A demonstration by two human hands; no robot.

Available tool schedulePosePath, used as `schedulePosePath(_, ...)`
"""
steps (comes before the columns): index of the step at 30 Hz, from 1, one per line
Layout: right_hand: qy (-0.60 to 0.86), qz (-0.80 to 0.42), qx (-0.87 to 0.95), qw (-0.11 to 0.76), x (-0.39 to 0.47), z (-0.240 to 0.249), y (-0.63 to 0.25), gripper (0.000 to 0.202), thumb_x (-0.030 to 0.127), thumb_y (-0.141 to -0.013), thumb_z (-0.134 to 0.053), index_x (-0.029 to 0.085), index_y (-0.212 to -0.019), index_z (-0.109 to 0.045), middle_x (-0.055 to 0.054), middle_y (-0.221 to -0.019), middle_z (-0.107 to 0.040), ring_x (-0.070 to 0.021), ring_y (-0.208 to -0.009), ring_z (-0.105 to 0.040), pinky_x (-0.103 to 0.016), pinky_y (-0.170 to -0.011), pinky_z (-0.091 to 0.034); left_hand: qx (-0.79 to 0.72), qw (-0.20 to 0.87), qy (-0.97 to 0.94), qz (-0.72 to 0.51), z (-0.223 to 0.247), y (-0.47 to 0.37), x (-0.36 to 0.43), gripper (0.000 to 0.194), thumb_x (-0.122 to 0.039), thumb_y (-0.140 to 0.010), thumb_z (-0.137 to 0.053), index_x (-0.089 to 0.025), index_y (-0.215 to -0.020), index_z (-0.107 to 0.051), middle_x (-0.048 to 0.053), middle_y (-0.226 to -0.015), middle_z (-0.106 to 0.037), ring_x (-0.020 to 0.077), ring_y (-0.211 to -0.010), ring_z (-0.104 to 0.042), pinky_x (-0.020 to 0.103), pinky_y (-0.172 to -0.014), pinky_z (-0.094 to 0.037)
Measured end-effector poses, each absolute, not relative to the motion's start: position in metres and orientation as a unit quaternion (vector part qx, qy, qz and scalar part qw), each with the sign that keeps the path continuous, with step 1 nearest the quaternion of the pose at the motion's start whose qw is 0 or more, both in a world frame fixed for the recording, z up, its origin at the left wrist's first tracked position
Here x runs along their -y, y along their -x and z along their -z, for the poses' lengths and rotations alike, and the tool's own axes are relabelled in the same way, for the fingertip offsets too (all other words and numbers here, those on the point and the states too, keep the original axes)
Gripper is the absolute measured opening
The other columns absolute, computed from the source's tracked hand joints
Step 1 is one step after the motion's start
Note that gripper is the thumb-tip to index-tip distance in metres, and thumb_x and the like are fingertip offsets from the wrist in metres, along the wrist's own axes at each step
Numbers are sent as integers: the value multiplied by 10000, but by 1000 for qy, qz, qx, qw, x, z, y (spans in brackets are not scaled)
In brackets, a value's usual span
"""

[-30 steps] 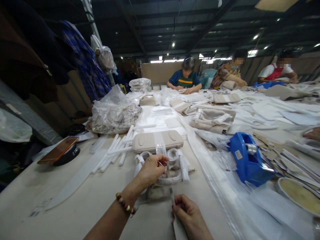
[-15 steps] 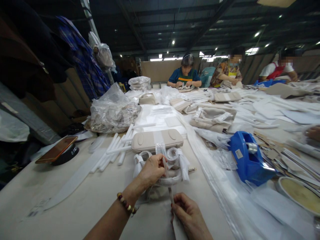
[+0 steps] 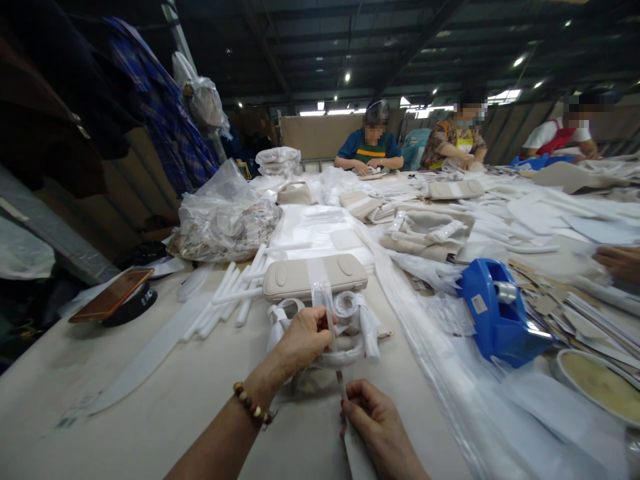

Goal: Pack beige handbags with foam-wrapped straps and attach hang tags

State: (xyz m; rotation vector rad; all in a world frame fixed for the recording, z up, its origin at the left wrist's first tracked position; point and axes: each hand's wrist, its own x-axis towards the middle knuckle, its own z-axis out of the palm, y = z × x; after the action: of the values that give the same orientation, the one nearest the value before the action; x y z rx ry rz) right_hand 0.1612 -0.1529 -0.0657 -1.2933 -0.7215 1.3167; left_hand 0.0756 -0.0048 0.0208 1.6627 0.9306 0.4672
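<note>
A beige bag (image 3: 287, 279) lies on the table with a clear band across its middle. Wrapped straps and rolled white material (image 3: 370, 331) sit in front of it. My left hand (image 3: 310, 337), with a beaded bracelet at the wrist, pinches the upper part of a narrow pale strip (image 3: 341, 387) over these wrapped parts. Lower down, my right hand (image 3: 373, 417) has thumb and fingers closed on the same strip, whose wider end hangs toward the table's near edge.
White foam rods (image 3: 220, 303) and a phone (image 3: 110, 295) on a black round object lie left. A blue tape dispenser (image 3: 500, 313) and a tub (image 3: 600, 383) stand right. People (image 3: 370, 150) work across the table; another person's hand (image 3: 617, 263) shows at the right edge.
My hands and the strip stay nearly in place. At the right edge, the other person's hand has come further into view.
</note>
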Motion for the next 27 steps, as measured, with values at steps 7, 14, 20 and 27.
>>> schedulePosePath(7,545,-552,313,548,152,68,-161,135,309,-737,-579,177,-743,-549,36,-635,-539,-105,-568,-477,-220,-545,-363,-395,554,-705,-201,-18,-75,4,266,-54,-521,-436,-140,-720,-589,-28,-573,-588,108,-486,-539,193,-466,-408)
schedulePosePath(14,548,-546,286,566,149,66,-156,170,336,-701,-599,178,-719,-539,48,-591,-533,-96,-514,-472,-216,-497,-345,-388,565,-690,-231,-17,-76,7,167,-76,-547,-461,-146,-632,-587,-62,-464,-503,66,-419,-447,162,-427,-331)
schedulePosePath(20,535,-560,263,575,149,60,-154,219,354,-701,-645,166,-730,-536,44,-595,-555,-83,-518,-498,-204,-509,-382,-397,592,-648,-267,-14,-75,7,88,-167,-551,-524,-150,-618,-578,-63,-445,-501,67,-355,-429,167,-370,-318)
schedulePosePath(27,497,-628,203,563,149,71,-149,524,587,-564,-729,162,-771,-502,51,-563,-563,-82,-396,-514,-184,-376,-359,-405,641,-575,-307,-26,-70,8,84,-194,-487,-600,-145,-521,-541,-58,-394,-477,62,-326,-394,169,-345,-270)
